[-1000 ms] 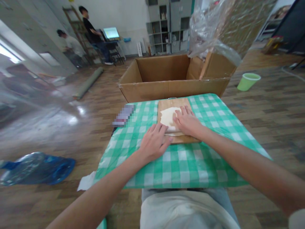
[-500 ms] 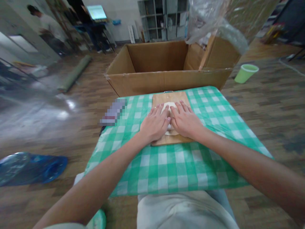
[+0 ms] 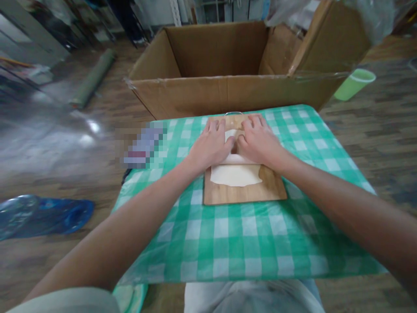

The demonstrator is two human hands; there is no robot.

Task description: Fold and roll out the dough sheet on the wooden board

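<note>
Left hand: the left hand (image 3: 211, 145) lies palm down, fingers stretched out and together, flat on the far part of the dough; it grips nothing.
Right hand: the right hand (image 3: 259, 141) lies the same way just beside it, flat and spread, thumbs nearly meeting over the middle.
Dough: a pale, thin sheet of dough (image 3: 236, 175), its near edge bare and lying flat (the far end is hidden under the palms, so I cannot tell how it is shaped there).
Board: a wooden board (image 3: 244, 193) carries the dough, set toward the far side of the table.
Cloth: a green-and-white checked tablecloth (image 3: 234, 243) covers the table under the board.
Behind: an open cardboard box (image 3: 221, 93) stands right against the table's far edge.
Floor: a green cup (image 3: 353, 83) off to the right, a blue plastic bag (image 3: 48, 215) to the left.
</note>
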